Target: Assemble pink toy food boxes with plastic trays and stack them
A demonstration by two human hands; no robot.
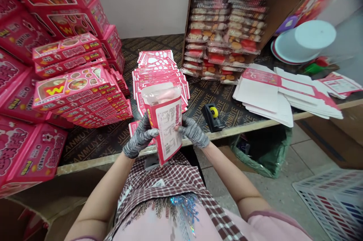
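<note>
Both hands wear grey knit gloves with bare fingertips. Between them they hold a pink carton (171, 129) with a white printed panel and a barcode, tilted above the table's front edge. A clear plastic packet (160, 93) shows at the carton's far end; how deep it sits inside is hidden. My left hand (139, 139) wraps the left side, thumb on the front. My right hand (195, 132) grips the right edge, its thumb on the white panel. Just beyond the carton lies a pile of flat pink cartons (154, 68).
Pink boxes (70, 82) are stacked high at left. A brown cardboard box (279, 3) of clear packets (224, 44) stands at the back. A tape dispenser (212, 116), flat cartons (259, 90) and a white tub (314, 39) sit rightward. A green-lined bin (272, 154) stands below the table.
</note>
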